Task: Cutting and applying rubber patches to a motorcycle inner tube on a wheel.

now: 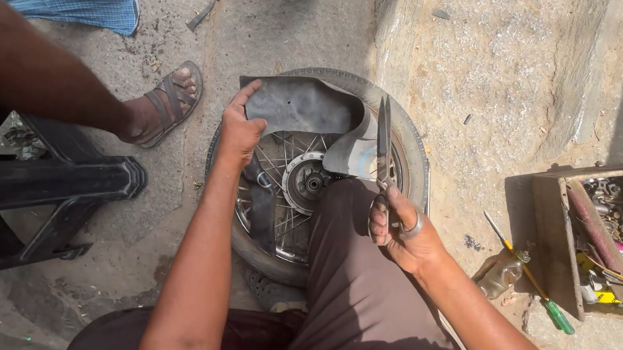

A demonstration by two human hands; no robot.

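Observation:
A spoked wheel with its tyre [414, 147] lies flat on the ground under my knee. A dark grey piece of rubber tube [301, 108] is spread over its far side. My left hand [240, 128] grips the left edge of the rubber and holds it down. My right hand [397, 231] has its fingers through the handles of large metal scissors [383, 147], whose blades point away from me along the right edge of the rubber. The hub [309, 181] and spokes show between my hands.
A person's sandalled foot [164, 106] and leg stand at the left by a black plastic stool [46, 200]. At the right stands a wooden box of tools [599, 239]; a green-handled screwdriver [531, 278] and a plastic bottle [502, 272] lie beside it. A stone step rises beyond.

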